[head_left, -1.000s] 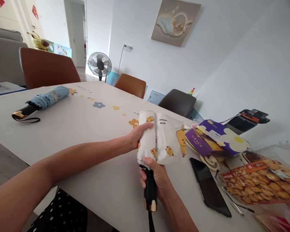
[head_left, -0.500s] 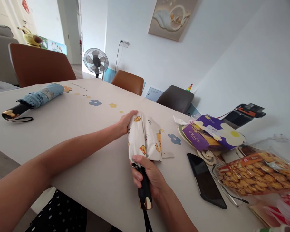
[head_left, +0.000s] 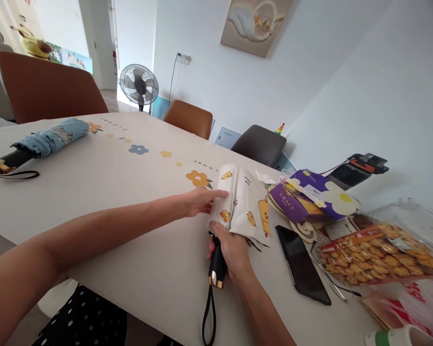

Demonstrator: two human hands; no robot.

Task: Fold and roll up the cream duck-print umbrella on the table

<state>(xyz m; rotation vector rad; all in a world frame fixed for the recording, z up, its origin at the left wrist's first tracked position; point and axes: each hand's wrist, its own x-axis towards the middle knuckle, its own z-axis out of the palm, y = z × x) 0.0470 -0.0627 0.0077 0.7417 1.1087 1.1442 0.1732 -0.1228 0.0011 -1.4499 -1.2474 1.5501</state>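
A folding umbrella [head_left: 240, 204] in white cloth with yellow cartoon figures lies closed but loosely bundled, its folds spread to the right. My right hand [head_left: 233, 247] is wrapped round the umbrella where the cloth meets its black handle, which has a gold-coloured end and a hanging wrist strap. At the left edge of the cloth, my left hand [head_left: 204, 199] holds a fold, its index finger stretched across the top and its other fingers partly hidden. A second umbrella [head_left: 56, 139], light blue and folded, lies at the table's left side.
A black phone [head_left: 303, 264] lies right of my right hand. Beyond it are a purple box [head_left: 299, 197], glasses [head_left: 332, 281] and a clear container of cookies [head_left: 378, 252]. A cup [head_left: 400, 336] stands at the lower right. Chairs and a fan [head_left: 139, 86] stand behind the table [head_left: 130, 192].
My left hand has come nearer, from the umbrella's far end to its left edge. The cloth has spread wider and shifted right, while my right hand keeps its hold.
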